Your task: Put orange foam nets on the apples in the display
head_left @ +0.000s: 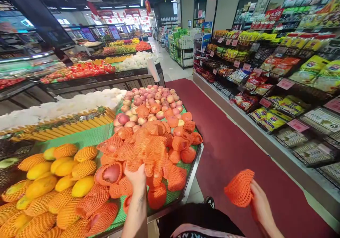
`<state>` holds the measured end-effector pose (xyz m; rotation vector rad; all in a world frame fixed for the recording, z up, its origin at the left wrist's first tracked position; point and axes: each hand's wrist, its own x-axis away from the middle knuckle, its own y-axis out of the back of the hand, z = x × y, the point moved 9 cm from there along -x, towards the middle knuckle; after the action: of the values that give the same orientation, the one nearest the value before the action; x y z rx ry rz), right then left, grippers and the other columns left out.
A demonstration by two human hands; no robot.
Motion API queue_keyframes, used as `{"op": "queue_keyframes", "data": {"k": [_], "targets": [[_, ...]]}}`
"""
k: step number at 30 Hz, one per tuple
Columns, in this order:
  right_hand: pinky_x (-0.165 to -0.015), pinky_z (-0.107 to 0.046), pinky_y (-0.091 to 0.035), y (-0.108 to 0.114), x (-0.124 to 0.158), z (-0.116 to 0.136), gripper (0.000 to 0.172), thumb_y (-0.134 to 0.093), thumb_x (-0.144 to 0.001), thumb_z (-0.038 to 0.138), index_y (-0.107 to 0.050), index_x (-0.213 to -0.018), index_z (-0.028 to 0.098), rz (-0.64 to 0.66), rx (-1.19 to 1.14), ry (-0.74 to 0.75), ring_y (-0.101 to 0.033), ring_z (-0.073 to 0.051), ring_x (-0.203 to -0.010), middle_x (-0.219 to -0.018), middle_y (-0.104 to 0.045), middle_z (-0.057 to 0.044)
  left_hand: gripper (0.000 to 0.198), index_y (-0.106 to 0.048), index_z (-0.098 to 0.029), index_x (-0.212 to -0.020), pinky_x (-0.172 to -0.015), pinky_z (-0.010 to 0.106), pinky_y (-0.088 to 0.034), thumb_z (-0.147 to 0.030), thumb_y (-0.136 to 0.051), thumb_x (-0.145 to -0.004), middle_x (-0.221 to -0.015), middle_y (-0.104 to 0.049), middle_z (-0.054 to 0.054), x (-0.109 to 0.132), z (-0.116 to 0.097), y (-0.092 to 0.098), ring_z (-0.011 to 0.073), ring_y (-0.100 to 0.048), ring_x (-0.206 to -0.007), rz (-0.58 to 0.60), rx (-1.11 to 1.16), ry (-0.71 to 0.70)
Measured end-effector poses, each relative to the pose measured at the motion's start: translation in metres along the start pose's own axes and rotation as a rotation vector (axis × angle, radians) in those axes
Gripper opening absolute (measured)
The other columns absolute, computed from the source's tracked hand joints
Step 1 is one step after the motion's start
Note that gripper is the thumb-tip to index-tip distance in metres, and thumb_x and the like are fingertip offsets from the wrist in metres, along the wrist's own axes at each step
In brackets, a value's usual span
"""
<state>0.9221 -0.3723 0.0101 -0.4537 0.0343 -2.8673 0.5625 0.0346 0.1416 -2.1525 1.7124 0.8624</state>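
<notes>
My left hand (136, 179) reaches over the fruit stand and is closed on a bunch of orange foam fruit nets (148, 147), its fingertips partly hidden by them. The bunch lies over netted fruit and apples. Out to the right, above the red floor, my right hand (259, 199) grips a single orange foam net (240, 188) by its side. Whether anything is inside that net I cannot tell. Behind the bunch lie bare apples (151, 98). Several red fruits in foam nets (110, 172) surround my left wrist.
Yellow mangoes (42, 188), many in nets, lie at the left on the green mat (102, 135). The stand's metal edge (192, 176) runs beside the red floor (220, 160). Shelves of packaged goods (281, 112) line the right side. Further produce stands (79, 71) are behind.
</notes>
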Motion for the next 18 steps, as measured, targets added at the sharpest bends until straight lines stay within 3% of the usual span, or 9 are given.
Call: {"op": "queue_keyframes", "data": {"k": [4,7,9,12,15,18], "targets": [[-0.091,-0.036,-0.049,0.034,-0.061,0.049,0.034,-0.071,-0.055,0.043,-0.081,-0.080,0.023,0.053,0.237,0.187,-0.063,-0.031,-0.113,-0.109,-0.072,-0.008,0.026,-0.062,-0.019,-0.086,-0.062,0.033,-0.057,-0.033,-0.073,-0.067,-0.071,-0.069,0.000,0.040,-0.039,-0.043,0.0204,-0.065,-0.066,0.211,-0.065,-0.051],[-0.085,-0.034,-0.046,0.021,-0.088,0.075,0.034,-0.066,-0.054,0.044,-0.083,-0.076,0.023,0.054,0.328,0.254,-0.060,-0.029,-0.113,-0.116,-0.063,-0.008,0.020,-0.057,-0.022,-0.069,-0.069,0.035,-0.055,-0.032,-0.074,-0.064,-0.068,-0.064,0.000,0.061,-0.062,-0.054,0.0224,-0.064,-0.069,0.343,-0.153,-0.160],[-0.078,-0.032,-0.043,-0.007,-0.094,0.084,0.035,-0.063,-0.055,0.043,-0.083,-0.076,0.023,0.095,0.328,0.273,-0.059,-0.024,-0.105,-0.114,-0.060,-0.006,0.016,-0.054,-0.024,-0.069,-0.070,0.035,-0.052,-0.030,-0.068,-0.070,-0.069,-0.062,0.001,0.064,-0.070,-0.046,0.0224,-0.062,-0.070,0.342,-0.260,-0.265],[-0.069,-0.028,-0.039,-0.059,-0.086,0.093,0.036,-0.059,-0.054,0.039,-0.084,-0.074,0.023,0.154,0.300,0.317,-0.054,-0.017,-0.090,-0.107,-0.056,-0.004,0.013,-0.052,-0.024,-0.076,-0.065,0.033,-0.049,-0.029,-0.064,-0.073,-0.072,-0.060,0.001,0.046,-0.065,-0.011,0.0223,-0.060,-0.069,0.222,-0.422,-0.364],[-0.067,-0.026,-0.039,-0.114,-0.065,0.094,0.030,-0.060,-0.054,0.037,-0.082,-0.069,0.023,0.208,0.225,0.347,-0.053,-0.016,-0.086,-0.100,-0.053,-0.003,0.019,-0.046,-0.026,-0.075,-0.066,0.034,-0.048,-0.031,-0.064,-0.072,-0.069,-0.056,0.001,0.004,-0.050,0.031,0.0245,-0.059,-0.069,0.108,-0.555,-0.369],[-0.067,-0.025,-0.046,-0.174,-0.042,0.088,0.021,-0.066,-0.053,0.035,-0.078,-0.062,0.021,0.374,0.140,0.349,-0.058,-0.020,-0.093,-0.102,-0.053,-0.006,0.021,-0.042,-0.027,-0.075,-0.076,0.039,-0.050,-0.033,-0.062,-0.076,-0.073,-0.059,0.005,-0.050,-0.024,0.051,0.0290,-0.062,-0.078,0.150,-0.818,-0.267]]}}
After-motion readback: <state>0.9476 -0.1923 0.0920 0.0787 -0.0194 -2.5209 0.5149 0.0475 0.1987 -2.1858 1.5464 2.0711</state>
